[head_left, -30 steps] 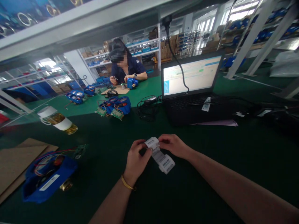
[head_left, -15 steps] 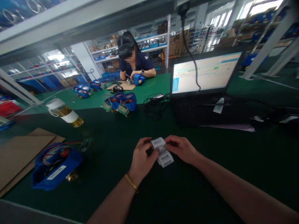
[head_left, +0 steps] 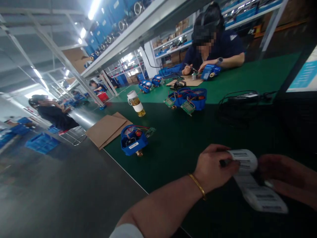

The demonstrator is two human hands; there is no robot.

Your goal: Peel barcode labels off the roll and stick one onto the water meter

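Note:
A curled strip of white barcode labels (head_left: 260, 195) hangs over the dark part of the table. My left hand (head_left: 215, 167), with a gold bracelet at the wrist, pinches the strip's upper end between thumb and fingers. Just right of the strip is my right hand (head_left: 284, 175), dim and blurred. Its thumb and fingers are apart, and I see nothing clearly held in them. A pale spot shows at its thumb tip. To the left sits a blue meter housing (head_left: 133, 145) with a white label, loose wires, a small green circuit board and a brass fitting.
Cardboard sheets (head_left: 106, 130) lie at the table's left edge. A tea bottle (head_left: 136, 104), open blue meters (head_left: 188, 99) and a black cable (head_left: 232, 105) stand farther back. A co-worker (head_left: 213, 46) works across the table. A laptop (head_left: 302, 79) is at right.
The view has swung left, so table things appear farther right. My right hand has come away from the labels, and the strip now hangs longer and looser from my left hand.

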